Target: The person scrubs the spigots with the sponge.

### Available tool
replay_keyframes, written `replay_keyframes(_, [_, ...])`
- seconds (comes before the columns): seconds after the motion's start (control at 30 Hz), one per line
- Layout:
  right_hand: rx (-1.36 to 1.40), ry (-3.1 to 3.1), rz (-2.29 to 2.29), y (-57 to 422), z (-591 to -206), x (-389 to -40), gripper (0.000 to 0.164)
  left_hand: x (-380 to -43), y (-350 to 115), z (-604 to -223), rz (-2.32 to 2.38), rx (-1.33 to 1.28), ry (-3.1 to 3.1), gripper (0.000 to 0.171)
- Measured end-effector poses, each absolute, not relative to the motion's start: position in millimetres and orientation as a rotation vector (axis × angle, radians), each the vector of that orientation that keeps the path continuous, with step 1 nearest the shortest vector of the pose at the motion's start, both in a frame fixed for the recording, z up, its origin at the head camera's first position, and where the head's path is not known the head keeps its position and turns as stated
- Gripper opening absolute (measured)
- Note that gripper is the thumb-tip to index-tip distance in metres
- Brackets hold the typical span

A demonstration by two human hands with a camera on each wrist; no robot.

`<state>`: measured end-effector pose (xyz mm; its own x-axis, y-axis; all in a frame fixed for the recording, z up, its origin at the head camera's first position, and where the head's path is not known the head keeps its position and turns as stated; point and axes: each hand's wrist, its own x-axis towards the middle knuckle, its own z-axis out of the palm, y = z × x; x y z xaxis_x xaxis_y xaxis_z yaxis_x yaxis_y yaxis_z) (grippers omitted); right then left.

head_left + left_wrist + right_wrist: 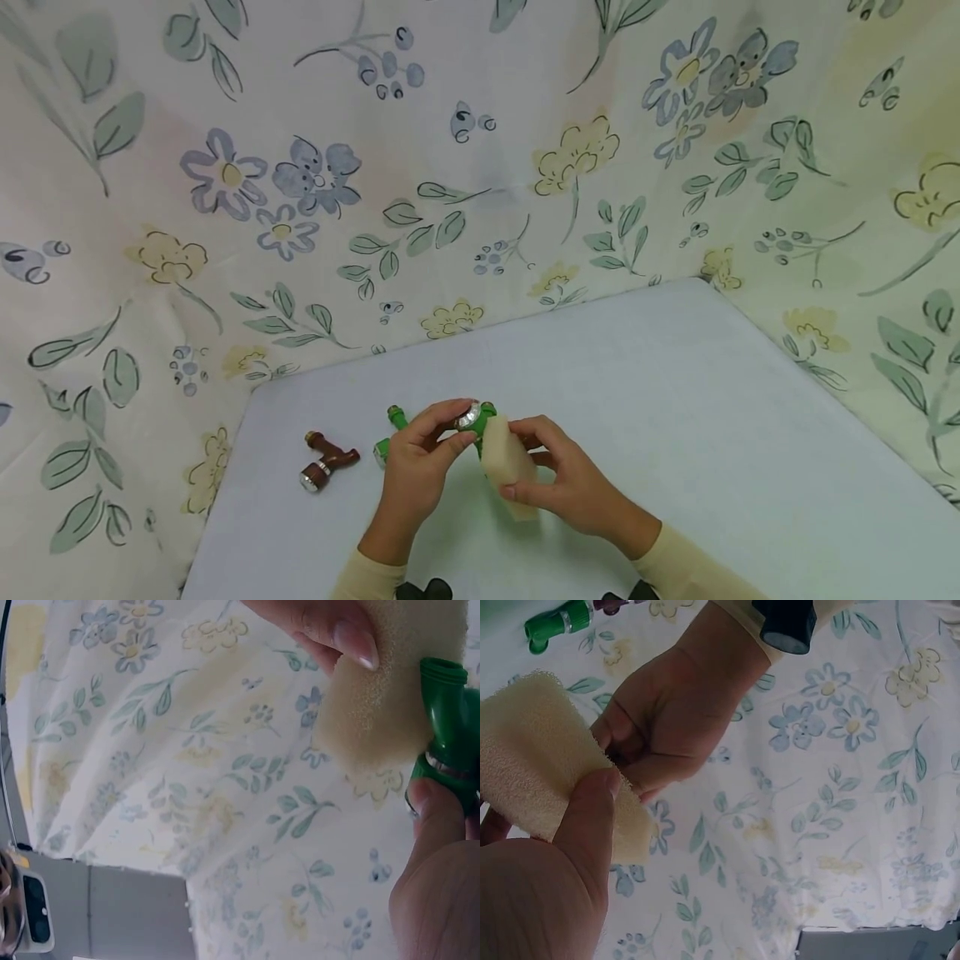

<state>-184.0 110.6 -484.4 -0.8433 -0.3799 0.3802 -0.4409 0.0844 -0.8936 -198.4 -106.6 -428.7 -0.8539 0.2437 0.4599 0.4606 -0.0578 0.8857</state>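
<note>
In the head view my left hand (412,475) pinches a green plastic tap (484,423) by its silver-ringed end, between thumb and fingers. The left wrist view shows its curved green spout (444,712) with a threaded mouth, lying against a pale cream sponge (379,712). My right hand (577,483) grips that sponge (508,471), thumb on the near face and fingers behind. In the right wrist view the sponge (536,750) stands on edge in front of my left hand (671,709), hiding the held tap.
A second green tap (397,417) lies on the white table (675,400), partly behind my left hand. Left of it rests a brown tap (324,464) with a silver-banded handle. A floral cloth (450,208) hangs behind the table and along its sides.
</note>
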Motion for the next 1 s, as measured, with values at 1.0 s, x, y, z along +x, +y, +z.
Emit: replay_keyframes(1.0, [0.717,-2.327,1.95,118,-476,-184,0.055,-198,-106,-429,-2.066,-0.889,-2.012,0.038])
